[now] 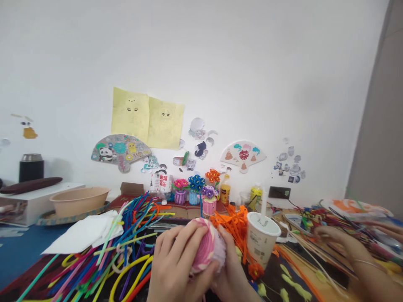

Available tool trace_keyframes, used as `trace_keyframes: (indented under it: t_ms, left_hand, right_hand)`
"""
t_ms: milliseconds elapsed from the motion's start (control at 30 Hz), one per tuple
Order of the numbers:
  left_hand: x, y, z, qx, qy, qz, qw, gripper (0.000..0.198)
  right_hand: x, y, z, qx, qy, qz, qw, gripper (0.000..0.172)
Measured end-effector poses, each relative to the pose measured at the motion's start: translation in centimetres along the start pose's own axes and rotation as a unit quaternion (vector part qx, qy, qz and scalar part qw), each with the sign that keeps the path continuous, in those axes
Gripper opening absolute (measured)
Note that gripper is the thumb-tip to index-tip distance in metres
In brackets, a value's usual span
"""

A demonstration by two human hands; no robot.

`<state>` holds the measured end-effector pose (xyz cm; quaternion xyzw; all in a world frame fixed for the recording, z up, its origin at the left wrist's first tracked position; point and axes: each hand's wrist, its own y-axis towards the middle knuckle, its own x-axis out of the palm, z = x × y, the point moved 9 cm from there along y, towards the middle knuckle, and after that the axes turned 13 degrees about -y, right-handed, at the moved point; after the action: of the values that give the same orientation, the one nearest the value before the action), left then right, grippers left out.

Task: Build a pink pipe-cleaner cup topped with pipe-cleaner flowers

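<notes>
At the bottom middle of the frame, the person's two hands hold a pink and white fuzzy roll (206, 245) between them. The left hand (171, 266) comes up from below, and its fingers (176, 239) curl over the left and front of the roll, pressed tight on it. The right hand (231, 272) sits on the other side. Its fingers are clamped on the right edge of the roll (part of that hand is hidden behind the fuzz). So the roll lies right in the middle, touching both hands, and neither hand is nearer than the other. It looks round, with its stripes going from upper left to lower right, and its top faces up and away from the person.

Just to the right of the hands a paper cup (262, 239) stands upright on the worktop (19, 251), near the right hand but not touching it. Orange fuzzy sticks (233, 222) lie behind the roll. A big pile of coloured fuzzy sticks (126, 235) spreads out to the left. At the lower right of the frame, another person's hand (336, 241) rests among thin wooden sticks (308, 251), well apart from the roll.
</notes>
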<state>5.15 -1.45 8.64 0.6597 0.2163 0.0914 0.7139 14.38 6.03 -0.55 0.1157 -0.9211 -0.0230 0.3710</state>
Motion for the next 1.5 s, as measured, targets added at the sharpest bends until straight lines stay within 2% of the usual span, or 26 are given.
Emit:
trace_keyframes:
  t_ms: [100,167,300,600,767,933,1033,1133,1333,1500]
  left_hand:
    - [-0.1,0.0,-0.2,0.014,0.025,-0.025,0.999,0.034]
    - [-0.3,0.0,-0.4,0.016,0.04,-0.026,0.999,0.036]
    - [-0.5,-0.1,-0.1,0.031,0.046,-0.03,0.998,0.04]
    - [-0.4,-0.2,0.7,0.064,0.045,-0.031,0.996,0.042]
    - [-0.4,-0.5,0.8,0.076,0.06,-0.023,0.995,0.039]
    - [-0.7,-0.3,0.9,0.064,0.056,-0.002,0.996,0.032]
    - [-0.9,-0.1,0.8,0.052,0.054,0.016,0.997,0.028]
    - [-0.6,-0.2,0.6,0.04,0.059,0.002,0.997,0.033]
    - [0.0,-0.8,1.0,0.079,0.074,-0.025,0.994,0.049]
    - [-0.1,-0.9,1.0,0.064,0.053,-0.022,0.996,0.049]
  right_hand:
    - [0.0,-0.5,-0.2,-0.003,-0.034,-0.018,0.999,0.054]
    - [-0.3,-0.7,0.2,0.021,-0.058,-0.02,0.998,0.063]
    - [-1.1,-1.0,1.2,0.082,-0.068,-0.001,0.994,0.063]
    - [-0.9,-0.9,0.5,0.048,-0.073,0.015,0.996,0.054]
    - [-1.2,-0.8,0.9,0.052,-0.074,0.021,0.996,0.049]
    - [0.1,-0.5,0.5,0.015,-0.042,-0.027,0.999,0.049]
    - [0.4,-0.7,-0.2,-0.024,-0.035,-0.038,0.998,0.059]
    - [0.1,-1.0,-0.3,-0.021,-0.048,-0.018,0.998,0.065]
    - [-0.1,-1.3,-0.3,-0.009,-0.056,-0.006,0.998,0.052]
    - [0.2,-1.5,-0.8,-0.017,-0.08,-0.01,0.997,0.05]
